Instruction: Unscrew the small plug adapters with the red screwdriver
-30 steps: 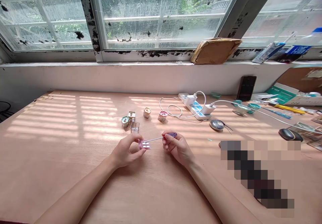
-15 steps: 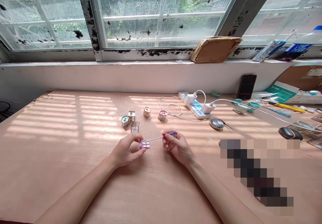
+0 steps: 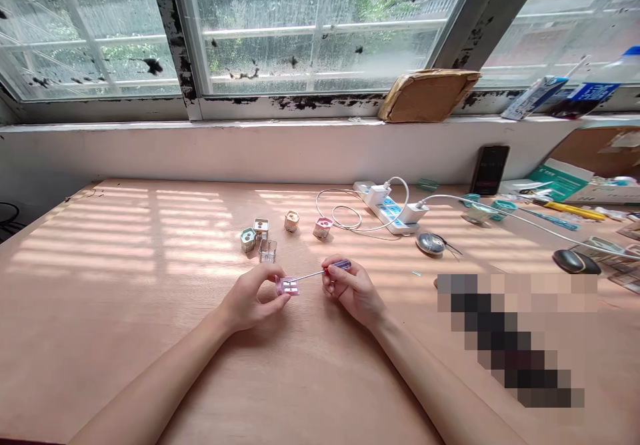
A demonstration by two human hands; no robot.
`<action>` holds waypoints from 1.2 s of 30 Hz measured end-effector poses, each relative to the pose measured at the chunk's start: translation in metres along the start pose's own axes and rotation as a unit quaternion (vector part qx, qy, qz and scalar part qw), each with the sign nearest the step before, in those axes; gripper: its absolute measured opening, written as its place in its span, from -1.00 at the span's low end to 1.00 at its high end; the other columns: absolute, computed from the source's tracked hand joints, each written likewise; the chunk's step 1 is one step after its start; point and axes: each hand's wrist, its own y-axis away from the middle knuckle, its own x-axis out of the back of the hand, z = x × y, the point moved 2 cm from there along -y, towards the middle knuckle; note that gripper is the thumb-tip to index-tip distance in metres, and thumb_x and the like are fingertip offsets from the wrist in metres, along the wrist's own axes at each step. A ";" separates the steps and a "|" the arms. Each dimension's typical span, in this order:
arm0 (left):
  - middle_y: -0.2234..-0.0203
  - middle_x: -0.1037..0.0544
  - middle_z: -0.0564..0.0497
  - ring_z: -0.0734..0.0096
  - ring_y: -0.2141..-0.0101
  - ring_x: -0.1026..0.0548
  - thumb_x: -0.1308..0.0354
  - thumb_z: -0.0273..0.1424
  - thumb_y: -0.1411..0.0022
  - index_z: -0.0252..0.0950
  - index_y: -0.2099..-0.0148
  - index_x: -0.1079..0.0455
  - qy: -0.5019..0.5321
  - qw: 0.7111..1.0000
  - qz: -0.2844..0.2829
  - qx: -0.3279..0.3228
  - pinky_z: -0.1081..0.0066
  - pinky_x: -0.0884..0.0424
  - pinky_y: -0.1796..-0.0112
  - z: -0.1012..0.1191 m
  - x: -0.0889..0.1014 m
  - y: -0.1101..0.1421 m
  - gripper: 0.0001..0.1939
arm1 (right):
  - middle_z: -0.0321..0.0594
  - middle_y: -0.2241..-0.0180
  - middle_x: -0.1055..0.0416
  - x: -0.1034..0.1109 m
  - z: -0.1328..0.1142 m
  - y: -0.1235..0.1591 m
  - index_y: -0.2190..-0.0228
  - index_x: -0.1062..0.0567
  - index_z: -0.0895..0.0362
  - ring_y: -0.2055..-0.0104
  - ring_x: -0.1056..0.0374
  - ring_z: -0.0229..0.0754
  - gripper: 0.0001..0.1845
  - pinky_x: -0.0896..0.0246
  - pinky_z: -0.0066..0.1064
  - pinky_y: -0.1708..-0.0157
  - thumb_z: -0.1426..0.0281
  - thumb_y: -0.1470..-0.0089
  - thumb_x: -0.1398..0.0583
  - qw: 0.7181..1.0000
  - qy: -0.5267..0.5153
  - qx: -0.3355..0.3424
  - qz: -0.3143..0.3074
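My left hand (image 3: 250, 300) pinches a small pink transparent cube-shaped part (image 3: 288, 286) just above the wooden table (image 3: 125, 311). My right hand (image 3: 350, 290) is closed around a small screwdriver (image 3: 325, 272) with a purple handle; its thin metal shaft points left and its tip meets the pink part. Behind my hands several similar small cubes lie on the table: a clear one (image 3: 268, 250), a greenish one (image 3: 248, 239), a beige one (image 3: 292, 221) and a pink one (image 3: 323, 227).
A white power strip (image 3: 390, 211) with chargers and a coiled cable lies at the back right. Farther right are a dark phone (image 3: 489, 170) leaning on the wall, a computer mouse (image 3: 576, 262), tools and boxes. A blurred-out patch covers the table's right side.
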 end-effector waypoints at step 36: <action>0.22 -0.49 -0.10 0.34 0.23 -0.50 -0.21 -0.53 -0.27 -0.26 0.02 -0.44 -0.046 0.997 0.000 -0.063 0.36 -0.45 0.19 0.001 0.000 -0.001 -0.77 | -0.33 0.63 -0.33 0.000 0.000 -0.001 0.43 -0.58 0.13 0.61 -0.19 -0.34 -0.70 -0.11 -0.51 0.62 0.24 0.17 -0.50 1.000 0.007 0.007 -0.003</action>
